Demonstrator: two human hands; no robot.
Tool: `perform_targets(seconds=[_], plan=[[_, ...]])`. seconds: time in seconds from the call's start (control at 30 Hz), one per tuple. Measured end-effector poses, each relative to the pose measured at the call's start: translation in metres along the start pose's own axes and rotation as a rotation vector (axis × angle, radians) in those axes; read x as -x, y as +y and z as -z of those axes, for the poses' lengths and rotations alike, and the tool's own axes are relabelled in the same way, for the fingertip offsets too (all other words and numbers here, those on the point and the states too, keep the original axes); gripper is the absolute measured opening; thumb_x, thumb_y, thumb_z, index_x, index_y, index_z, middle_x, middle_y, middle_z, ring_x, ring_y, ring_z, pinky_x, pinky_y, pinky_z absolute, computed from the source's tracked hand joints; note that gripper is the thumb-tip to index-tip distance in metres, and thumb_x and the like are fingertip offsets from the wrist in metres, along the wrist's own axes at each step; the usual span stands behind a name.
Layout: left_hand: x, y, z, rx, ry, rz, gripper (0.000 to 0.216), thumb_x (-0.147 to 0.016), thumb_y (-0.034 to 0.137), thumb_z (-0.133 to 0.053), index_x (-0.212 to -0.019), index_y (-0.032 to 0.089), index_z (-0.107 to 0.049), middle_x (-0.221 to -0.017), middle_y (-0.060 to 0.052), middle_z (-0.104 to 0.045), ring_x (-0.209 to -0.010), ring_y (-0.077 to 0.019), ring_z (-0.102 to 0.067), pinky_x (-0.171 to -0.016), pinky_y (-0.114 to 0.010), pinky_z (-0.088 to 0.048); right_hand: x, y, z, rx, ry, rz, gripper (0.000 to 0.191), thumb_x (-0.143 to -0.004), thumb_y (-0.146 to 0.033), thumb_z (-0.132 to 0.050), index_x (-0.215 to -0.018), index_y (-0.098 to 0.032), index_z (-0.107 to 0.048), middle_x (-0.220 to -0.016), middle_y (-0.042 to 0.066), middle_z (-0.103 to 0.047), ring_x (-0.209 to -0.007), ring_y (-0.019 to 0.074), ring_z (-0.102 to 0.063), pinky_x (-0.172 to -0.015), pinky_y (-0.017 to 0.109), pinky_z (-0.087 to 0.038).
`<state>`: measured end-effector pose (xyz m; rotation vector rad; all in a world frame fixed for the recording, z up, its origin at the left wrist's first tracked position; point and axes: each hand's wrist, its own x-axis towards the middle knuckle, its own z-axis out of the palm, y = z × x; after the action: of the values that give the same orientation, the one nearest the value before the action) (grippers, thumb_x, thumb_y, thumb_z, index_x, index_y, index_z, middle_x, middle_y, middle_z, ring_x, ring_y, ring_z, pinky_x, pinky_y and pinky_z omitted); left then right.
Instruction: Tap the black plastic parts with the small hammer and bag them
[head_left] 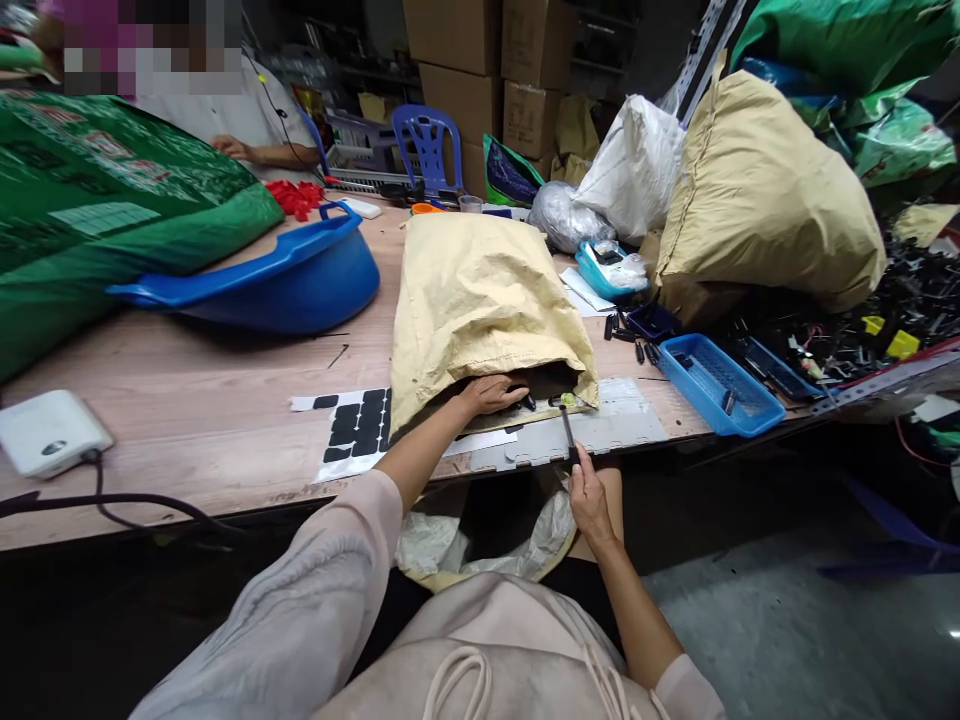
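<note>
A tan paper sack [480,290] lies on the table in front of me, its open mouth facing me. My left hand [491,394] is at that mouth, palm down, with its fingers closed around a small black part [528,401]; its exact kind is unclear. My right hand [589,495], at the table's front edge, grips a slim tool [567,428] with a dark handle and a thin shaft, possibly a screwdriver. The tool's tip points at a small yellow-green thing [564,399] in the sack mouth. Below, between my legs, is an open sack with a white lining [517,545].
Left of the sack are a sheet of black stickers [360,430], a blue basin [300,280] and a white box with a cable [52,432]. A blue basket [720,385] and a full tan sack [772,190] stand right. Another person's hand [232,147] shows behind.
</note>
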<state>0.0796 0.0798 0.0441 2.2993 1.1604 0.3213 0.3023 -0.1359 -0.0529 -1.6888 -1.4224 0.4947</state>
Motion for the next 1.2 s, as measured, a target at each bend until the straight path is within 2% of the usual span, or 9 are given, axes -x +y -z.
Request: perform_targets(seconds=[0.1, 0.2, 0.33, 0.47, 0.6, 0.83, 0.93, 1.07, 1.2], plan=[[0.023, -0.005, 0.0, -0.023, 0.157, 0.039, 0.044, -0.102, 0.047, -0.041, -0.124, 0.027, -0.074, -0.125, -0.008, -0.075, -0.122, -0.0284, -0.065, -0.106, -0.036, -0.049, -0.001, 0.0, 0.001, 0.006, -0.011, -0.016, 0.059, -0.105, -0.039, -0.037, -0.153, -0.009, -0.054, -0.142, 0.02, -0.067, -0.125, 0.0256, -0.07, -0.103, 0.035, -0.056], [0.049, -0.013, -0.008, -0.083, 0.382, 0.171, 0.04, -0.1, 0.038, -0.046, -0.127, 0.023, -0.072, -0.12, -0.013, -0.073, -0.119, -0.032, -0.063, -0.107, -0.043, -0.049, -0.002, 0.0, 0.001, 0.014, -0.026, -0.036, 0.061, -0.105, -0.039, -0.037, -0.155, -0.008, -0.052, -0.141, 0.019, -0.068, -0.112, 0.0237, -0.074, -0.096, 0.032, -0.058], [0.083, -0.03, -0.022, -0.023, 0.584, 0.247, 0.042, -0.095, 0.024, -0.048, -0.133, 0.022, -0.068, -0.128, -0.013, -0.067, -0.125, -0.0294, -0.06, -0.115, -0.042, -0.046, -0.002, 0.003, 0.001, 0.03, -0.013, -0.029, 0.06, -0.104, -0.04, -0.037, -0.154, -0.009, -0.053, -0.137, 0.019, -0.071, -0.103, 0.0228, -0.076, -0.09, 0.031, -0.059], [0.106, -0.04, -0.031, 0.07, 0.564, 0.337, 0.044, -0.095, 0.023, -0.049, -0.136, 0.021, -0.065, -0.133, -0.012, -0.067, -0.13, -0.0285, -0.06, -0.12, -0.042, -0.043, -0.003, 0.005, 0.001, 0.039, 0.006, -0.019, 0.061, -0.103, -0.04, -0.038, -0.153, -0.009, -0.054, -0.136, 0.02, -0.071, -0.101, 0.0239, -0.076, -0.089, 0.033, -0.06], [0.111, -0.037, -0.03, 0.113, 0.517, 0.41, 0.044, -0.095, 0.023, -0.053, -0.137, 0.023, -0.065, -0.137, -0.01, -0.068, -0.13, -0.0288, -0.061, -0.117, -0.041, -0.047, -0.004, 0.006, 0.003, 0.02, -0.003, -0.035, 0.062, -0.102, -0.041, -0.04, -0.153, -0.008, -0.055, -0.126, 0.019, -0.075, -0.094, 0.0242, -0.076, -0.084, 0.032, -0.061], [0.103, -0.027, -0.02, 0.126, 0.46, 0.672, 0.031, -0.092, 0.037, -0.065, -0.12, 0.025, -0.073, -0.113, -0.01, -0.077, -0.105, -0.031, -0.071, -0.091, -0.04, -0.056, -0.005, 0.006, 0.004, 0.032, 0.013, -0.026, 0.061, -0.102, -0.042, -0.039, -0.152, -0.011, -0.056, -0.132, 0.018, -0.073, -0.107, 0.025, -0.075, -0.091, 0.033, -0.06], [0.111, -0.026, -0.022, 0.122, 0.505, 0.6, 0.023, -0.092, 0.032, -0.065, -0.111, 0.023, -0.075, -0.103, -0.008, -0.077, -0.092, -0.0267, -0.071, -0.083, -0.035, -0.055, -0.005, 0.007, 0.003, 0.022, 0.014, -0.015, 0.06, -0.102, -0.041, -0.041, -0.152, -0.012, -0.056, -0.135, 0.017, -0.072, -0.111, 0.0242, -0.075, -0.095, 0.034, -0.059], [0.124, -0.015, -0.039, 0.08, 0.636, 0.278, 0.017, -0.091, 0.03, -0.068, -0.104, 0.022, -0.075, -0.103, -0.007, -0.074, -0.094, -0.0228, -0.068, -0.086, -0.033, -0.053, -0.004, 0.006, 0.003, 0.007, 0.005, -0.016, 0.061, -0.103, -0.042, -0.04, -0.153, -0.011, -0.055, -0.139, 0.018, -0.07, -0.119, 0.0252, -0.072, -0.102, 0.036, -0.056], [0.116, 0.002, -0.058, 0.072, 0.507, 0.038, 0.015, -0.093, 0.029, -0.07, -0.105, 0.022, -0.075, -0.095, -0.006, -0.073, -0.095, -0.0233, -0.065, -0.09, -0.036, -0.051, -0.005, 0.004, 0.005, 0.002, 0.005, -0.011, 0.062, -0.103, -0.044, -0.04, -0.153, -0.011, -0.055, -0.139, 0.017, -0.07, -0.123, 0.0257, -0.07, -0.106, 0.039, -0.054]])
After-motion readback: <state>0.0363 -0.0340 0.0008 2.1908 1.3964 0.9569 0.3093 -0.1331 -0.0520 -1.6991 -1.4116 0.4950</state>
